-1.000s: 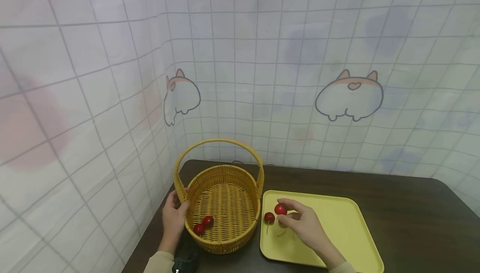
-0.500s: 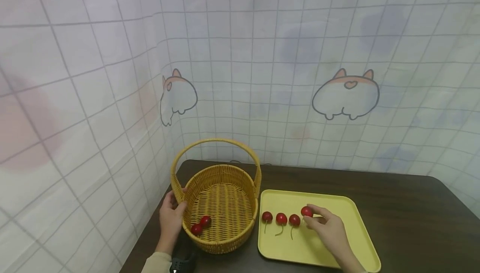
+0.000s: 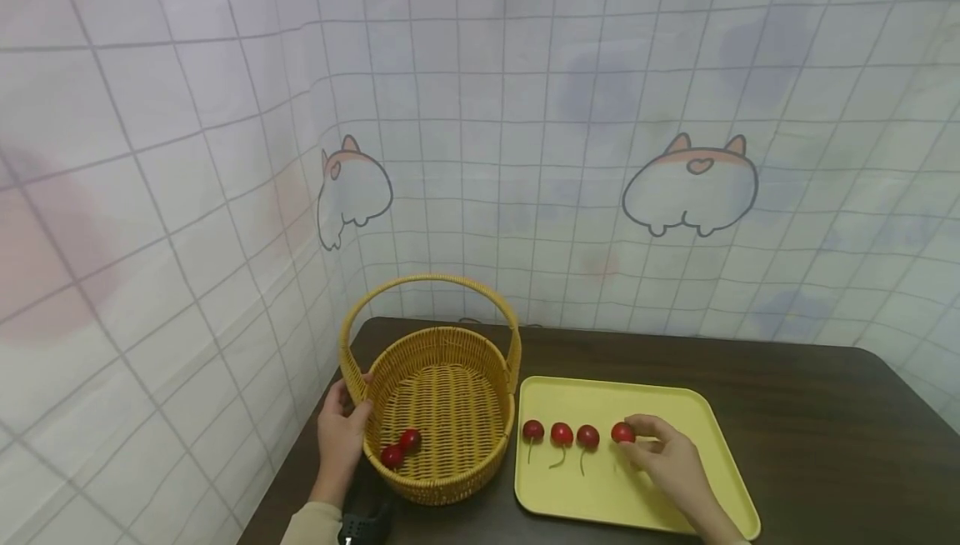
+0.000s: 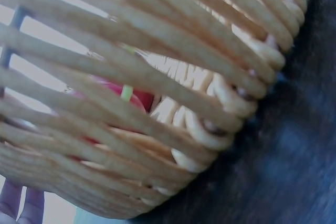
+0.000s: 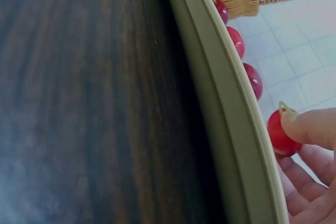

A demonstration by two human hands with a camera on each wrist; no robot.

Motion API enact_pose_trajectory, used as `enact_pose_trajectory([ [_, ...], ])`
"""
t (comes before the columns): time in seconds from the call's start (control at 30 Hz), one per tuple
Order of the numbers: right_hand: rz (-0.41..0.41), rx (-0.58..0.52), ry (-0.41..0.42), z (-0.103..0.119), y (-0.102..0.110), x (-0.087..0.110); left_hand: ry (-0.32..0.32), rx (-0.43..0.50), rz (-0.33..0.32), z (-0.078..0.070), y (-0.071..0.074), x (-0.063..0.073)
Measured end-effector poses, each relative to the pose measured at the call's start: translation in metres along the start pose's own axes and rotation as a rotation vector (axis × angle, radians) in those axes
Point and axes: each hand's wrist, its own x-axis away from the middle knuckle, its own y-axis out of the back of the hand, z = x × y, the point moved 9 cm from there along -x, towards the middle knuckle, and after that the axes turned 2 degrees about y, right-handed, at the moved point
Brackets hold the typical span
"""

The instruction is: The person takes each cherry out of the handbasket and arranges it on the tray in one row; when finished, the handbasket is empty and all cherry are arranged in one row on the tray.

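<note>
My left hand (image 3: 341,437) grips the left side of a yellow wicker basket (image 3: 442,491) where its tall handle meets the rim. Inside lie two red cherries (image 3: 401,447), low on the left; in the left wrist view a red cherry (image 4: 139,98) shows between the basket strands. Over the yellow tray (image 3: 570,499), my right hand (image 3: 671,457) pinches a red cherry (image 3: 622,433) between thumb and fingers. In the right wrist view this cherry (image 5: 282,135) has a green stem at the thumb. Left of it, three cherries (image 3: 562,435) with stems lie in a row on the tray.
The tray stands just right of the basket on a dark wooden table (image 3: 825,428). A patterned cloth wall (image 3: 555,278) rises behind the table and along its left side. A dark object (image 3: 365,522) sits by the left wrist.
The right hand has moved right across the tray with the pinched cherry, uncovering the others in the row, then slightly lower. The left hand stays on the basket.
</note>
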Motion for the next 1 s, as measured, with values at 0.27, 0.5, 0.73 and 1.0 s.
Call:
enact_pose_trajectory([
  [0.27, 0.008, 0.142, 0.007, -0.0029, -0.0066, -0.0038, -0.016, -0.015, -0.007, -0.0040, 0.0031, -0.0001],
  [0.5, -0.008, 0.242, 0.037, -0.0040, -0.0074, -0.0056, -0.019, -0.005, -0.004, -0.0040, 0.0017, -0.0027],
  [0.73, -0.005, 0.250, 0.047, -0.0040, -0.0082, -0.0057, -0.009, -0.002, -0.011, -0.0030, 0.0017, -0.0020],
  [1.0, -0.017, 0.280, 0.060, -0.0050, -0.0068, -0.0058, -0.001, 0.017, -0.005, -0.0012, 0.0004, 0.0001],
])
